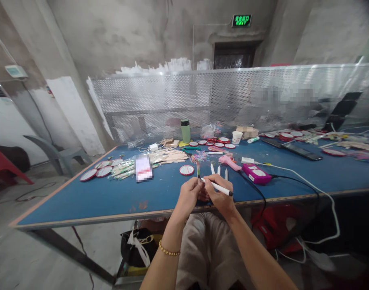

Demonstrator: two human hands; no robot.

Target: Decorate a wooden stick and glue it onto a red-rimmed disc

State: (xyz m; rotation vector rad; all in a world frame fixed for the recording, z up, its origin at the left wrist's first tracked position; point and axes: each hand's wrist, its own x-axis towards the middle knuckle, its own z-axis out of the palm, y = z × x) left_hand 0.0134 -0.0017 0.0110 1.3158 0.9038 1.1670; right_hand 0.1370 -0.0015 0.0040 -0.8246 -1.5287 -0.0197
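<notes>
Just over the table's front edge, my left hand pinches a thin flat stick, which stands upright and has green and brown parts. My right hand grips a white marker pen with a dark end, its tip close to the stick; whether it touches, I cannot tell. Beyond my hands lie several more white pens. A round white disc with a red rim rests left of the stick. Farther left is a pile of wooden sticks, some green, beside a phone-like blurred rectangle.
A pink tool and a purple box with cables lie to the right. At the back stand a green bottle and a paper cup, before a perforated metal screen. A black phone lies far right.
</notes>
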